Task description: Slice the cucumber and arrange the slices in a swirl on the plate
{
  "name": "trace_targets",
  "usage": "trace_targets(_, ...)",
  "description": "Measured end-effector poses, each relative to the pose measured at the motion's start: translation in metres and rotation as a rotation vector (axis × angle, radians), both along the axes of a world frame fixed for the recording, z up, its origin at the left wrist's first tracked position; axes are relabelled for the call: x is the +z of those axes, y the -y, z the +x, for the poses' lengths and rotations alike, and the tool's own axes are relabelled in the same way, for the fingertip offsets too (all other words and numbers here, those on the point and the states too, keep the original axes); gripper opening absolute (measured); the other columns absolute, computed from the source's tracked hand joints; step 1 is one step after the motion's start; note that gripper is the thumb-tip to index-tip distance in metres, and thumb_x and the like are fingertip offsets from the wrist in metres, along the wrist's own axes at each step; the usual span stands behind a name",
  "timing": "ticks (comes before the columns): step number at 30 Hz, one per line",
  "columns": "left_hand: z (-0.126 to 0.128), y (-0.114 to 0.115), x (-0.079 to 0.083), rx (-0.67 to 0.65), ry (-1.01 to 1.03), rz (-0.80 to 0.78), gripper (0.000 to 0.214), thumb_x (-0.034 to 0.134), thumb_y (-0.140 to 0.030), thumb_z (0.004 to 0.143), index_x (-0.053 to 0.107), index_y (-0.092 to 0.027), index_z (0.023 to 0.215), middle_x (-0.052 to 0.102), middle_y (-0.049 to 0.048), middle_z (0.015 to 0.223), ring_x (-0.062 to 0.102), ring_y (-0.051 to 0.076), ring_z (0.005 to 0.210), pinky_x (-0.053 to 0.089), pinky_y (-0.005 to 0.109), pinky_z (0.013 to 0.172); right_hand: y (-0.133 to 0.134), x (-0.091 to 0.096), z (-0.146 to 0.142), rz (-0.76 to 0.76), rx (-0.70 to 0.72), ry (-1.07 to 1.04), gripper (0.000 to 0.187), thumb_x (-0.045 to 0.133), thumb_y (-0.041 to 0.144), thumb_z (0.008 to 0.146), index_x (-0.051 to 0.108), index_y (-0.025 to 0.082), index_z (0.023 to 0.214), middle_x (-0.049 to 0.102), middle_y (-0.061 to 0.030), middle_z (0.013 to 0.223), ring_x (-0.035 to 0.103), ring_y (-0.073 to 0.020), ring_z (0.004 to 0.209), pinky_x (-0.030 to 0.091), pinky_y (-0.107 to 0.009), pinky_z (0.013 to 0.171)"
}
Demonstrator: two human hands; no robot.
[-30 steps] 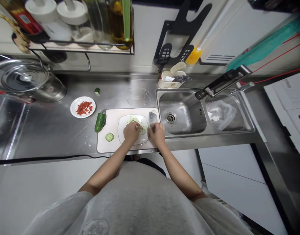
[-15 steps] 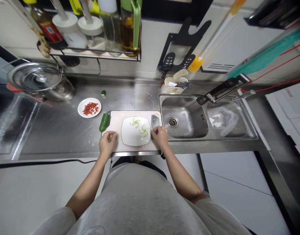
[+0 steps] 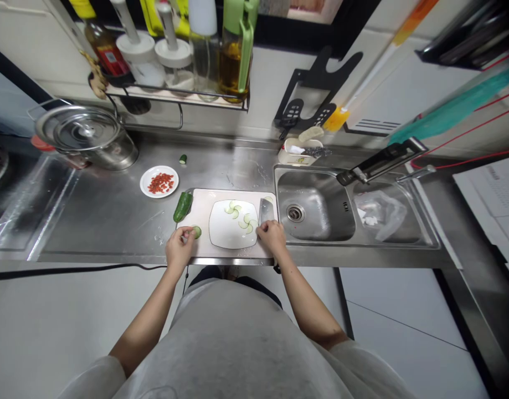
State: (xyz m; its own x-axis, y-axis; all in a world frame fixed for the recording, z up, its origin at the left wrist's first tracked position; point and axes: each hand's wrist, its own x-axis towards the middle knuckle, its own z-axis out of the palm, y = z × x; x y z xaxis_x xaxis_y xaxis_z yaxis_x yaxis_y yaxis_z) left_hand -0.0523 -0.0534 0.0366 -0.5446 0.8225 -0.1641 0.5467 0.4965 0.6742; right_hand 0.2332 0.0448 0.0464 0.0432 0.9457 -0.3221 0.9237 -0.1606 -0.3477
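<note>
Reaching to the near left corner of the cutting board (image 3: 204, 195), the left hand (image 3: 180, 245) had its thumb and fingertips drawn together over the cucumber round (image 3: 197, 232), hiding part of it; whether they gripped anything could not be told. Well apart from it, the right hand (image 3: 272, 236) hovered or rested between the white plate (image 3: 233, 239) and the knife (image 3: 266, 209), its fingers bent inward, and what they pinched, if anything, was hidden. On the plate, which lay on the board, thin slices formed two curved clusters, one toward the far side (image 3: 232, 209) and one nearer the right rim (image 3: 248, 224). These looked the easiest things to spoil: a dragged fingertip or a nudge to the rim could have shifted them, since nothing visible held them down. The blade seemed the graver hazard, lying bare just beyond the right fingers; a careless sweep to the far side might have met its edge, and a bump of the wrist could have turned it. At the board's left edge, the cut cucumber (image 3: 183, 207) might have rolled if the left forearm or knuckles had caught it.
</note>
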Motion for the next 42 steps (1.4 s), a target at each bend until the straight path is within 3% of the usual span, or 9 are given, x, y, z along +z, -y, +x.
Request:
trace_targets(7,-0.017,-0.001,-0.001,-0.033,-0.167,-0.056,0.024,0.054,-0.036,0.083,0.066,-0.023,0.099,0.064,0.0024,0.088,0.058,0.018,0.080,0.042,0.028,0.074,0.002,0.004,0.026,0.187,0.013,-0.121,0.019,0.049,0.032,0.078,0.063,0.019,0.075,0.063,-0.0055,0.082,0.052,-0.0196,0.083,0.038,-0.030,0.076)
trace_targets(12,-0.022,0.001,0.000,-0.087,-0.239,-0.199,0.029,0.055,-0.039,0.084,0.064,-0.024,0.107,0.065,0.0060,0.099,0.059,0.024,0.094,0.042,0.032,0.078,0.005,-0.001,0.047,0.338,0.051,-0.236,0.030,0.047,0.044,0.079,0.062,0.019,0.073,0.063,-0.0059,0.073,0.052,-0.0202,0.075,0.038,-0.034,0.078)
trace_targets(17,-0.011,-0.003,-0.008,-0.126,-0.256,-0.233,0.032,0.057,-0.042,0.084,0.064,-0.025,0.110,0.063,0.0073,0.105,0.058,0.025,0.100,0.043,0.034,0.081,0.008,-0.006,0.047,0.354,0.008,-0.229,0.036,0.045,0.051,0.078,0.062,0.020,0.071,0.061,-0.0063,0.071,0.050,-0.0200,0.069,0.038,-0.034,0.072)
trace_targets(26,-0.008,-0.007,-0.017,-0.103,-0.266,-0.208,0.025,0.056,-0.033,0.085,0.067,-0.026,0.106,0.063,0.0069,0.109,0.057,0.025,0.101,0.042,0.034,0.081,0.012,-0.006,0.034,0.359,0.059,-0.245,0.042,0.044,0.055,0.081,0.064,0.019,0.071,0.059,-0.0065,0.070,0.049,-0.0199,0.069,0.038,-0.034,0.072)
trace_targets(32,-0.010,-0.015,-0.018,-0.159,-0.239,-0.183,0.029,0.054,-0.024,0.084,0.067,-0.027,0.109,0.063,0.0058,0.111,0.057,0.023,0.103,0.043,0.032,0.084,0.014,0.000,0.024,0.322,0.071,-0.319,0.035,0.046,0.049,0.078,0.063,0.019,0.073,0.060,-0.0066,0.071,0.051,-0.0192,0.068,0.039,-0.032,0.069)
trace_targets(42,-0.012,-0.019,-0.020,-0.152,-0.229,-0.170,0.020,0.054,-0.026,0.086,0.067,-0.026,0.102,0.064,0.0047,0.110,0.058,0.022,0.100,0.042,0.030,0.079,0.015,0.013,0.013,0.295,0.099,-0.363,0.028,0.046,0.041,0.078,0.063,0.019,0.074,0.062,-0.0058,0.075,0.052,-0.0183,0.070,0.040,-0.031,0.069)
